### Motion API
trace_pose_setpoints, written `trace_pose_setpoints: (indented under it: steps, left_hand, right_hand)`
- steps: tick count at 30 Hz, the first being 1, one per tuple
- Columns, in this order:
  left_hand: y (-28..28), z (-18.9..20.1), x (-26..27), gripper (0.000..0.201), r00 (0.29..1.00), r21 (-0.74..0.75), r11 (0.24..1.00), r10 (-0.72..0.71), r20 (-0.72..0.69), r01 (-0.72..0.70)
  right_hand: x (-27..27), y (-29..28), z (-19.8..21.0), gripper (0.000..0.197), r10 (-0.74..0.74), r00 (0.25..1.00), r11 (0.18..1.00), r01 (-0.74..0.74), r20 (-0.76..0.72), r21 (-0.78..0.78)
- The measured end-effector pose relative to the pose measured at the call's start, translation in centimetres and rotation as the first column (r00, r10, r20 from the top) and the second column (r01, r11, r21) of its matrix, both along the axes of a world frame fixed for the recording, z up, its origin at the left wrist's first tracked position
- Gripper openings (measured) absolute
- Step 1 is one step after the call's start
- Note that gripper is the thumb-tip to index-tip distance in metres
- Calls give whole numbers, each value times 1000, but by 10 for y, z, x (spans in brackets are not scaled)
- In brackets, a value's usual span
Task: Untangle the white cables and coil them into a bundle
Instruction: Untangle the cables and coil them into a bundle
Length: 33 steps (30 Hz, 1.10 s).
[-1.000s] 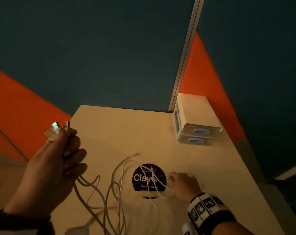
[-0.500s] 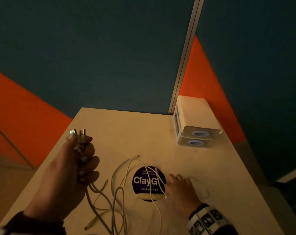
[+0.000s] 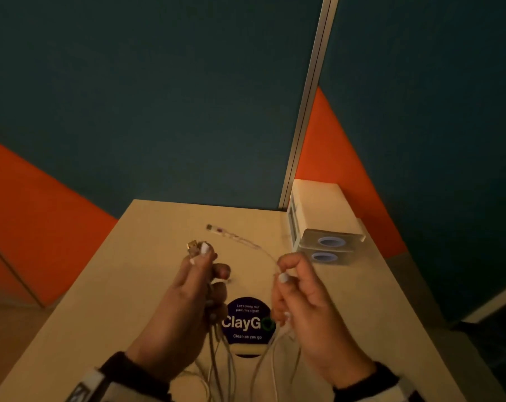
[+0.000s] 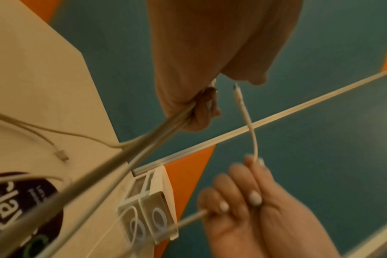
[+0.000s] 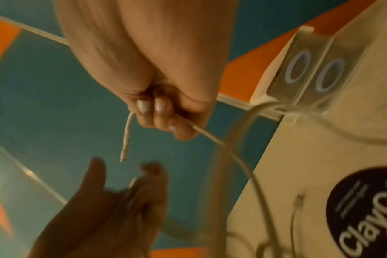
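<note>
Several white cables (image 3: 221,364) hang from both raised hands down to the beige table (image 3: 124,291). My left hand (image 3: 201,264) grips a bunch of them (image 4: 157,137), and the USB plugs (image 3: 193,247) stick out above its thumb. Beside it, my right hand (image 3: 286,272) pinches one thin white cable (image 4: 253,139) between thumb and forefinger. That cable's free end with its connector (image 3: 217,229) arcs up and to the left, toward the left hand. In the right wrist view the right hand (image 5: 164,111) holds this cable, the tip (image 5: 124,151) dangling near the left hand (image 5: 126,195).
A round dark "ClayGo" sticker (image 3: 247,323) lies on the table under the hands. A white box with two clear holders bearing blue rings (image 3: 328,243) stands at the table's back right corner. Teal and orange wall panels (image 3: 187,111) close off the back.
My right hand has come up off the table holding one cable's end. The left hand has shifted right, toward the middle, with its bunch of plugs.
</note>
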<state>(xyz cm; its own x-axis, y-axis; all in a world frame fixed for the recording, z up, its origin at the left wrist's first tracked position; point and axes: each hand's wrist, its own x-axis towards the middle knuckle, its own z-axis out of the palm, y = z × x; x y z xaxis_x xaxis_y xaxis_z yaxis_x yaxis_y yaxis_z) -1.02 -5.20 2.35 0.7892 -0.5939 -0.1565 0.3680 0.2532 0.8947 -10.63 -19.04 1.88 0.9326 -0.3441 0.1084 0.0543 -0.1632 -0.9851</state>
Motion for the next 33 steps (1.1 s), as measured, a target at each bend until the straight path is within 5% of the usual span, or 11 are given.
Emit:
trace_pose_setpoints:
  steps: [4, 12, 17, 21, 25, 27, 33]
  left_hand:
    - [-7, 6, -12, 28, 998, -49, 999, 26, 53, -24]
    - [-6, 14, -9, 19, 989, -46, 992, 120, 88, -116]
    - [-7, 13, -11, 32, 997, -147, 986, 76, -19, -78]
    - [-3, 16, -13, 27, 998, -272, 962, 17, -65, -34]
    - [2, 14, -12, 25, 998, -298, 954, -2, -67, -18]
    - [5, 16, -9, 28, 999, -290, 957, 12, -48, -25]
    - [10, 25, 0, 29, 997, -320, 945, 71, 4, -66]
  right_hand:
    - [2, 32, -9, 22, 36, 999, 993, -39, -22, -110]
    - [-1, 45, -22, 12, -59, 998, 969, 54, -13, -241]
    - [3, 48, -20, 56, 81, 996, 981, -84, -21, -175]
    - [8, 46, -19, 35, 210, 977, 976, -208, -36, 70]
    - [5, 45, -34, 7, 175, 982, 982, -179, -71, -65]
    - [-2, 41, -45, 25, 163, 977, 975, -181, -140, -129]
    - [-34, 18, -55, 38, 132, 939, 981, -169, -318, -94]
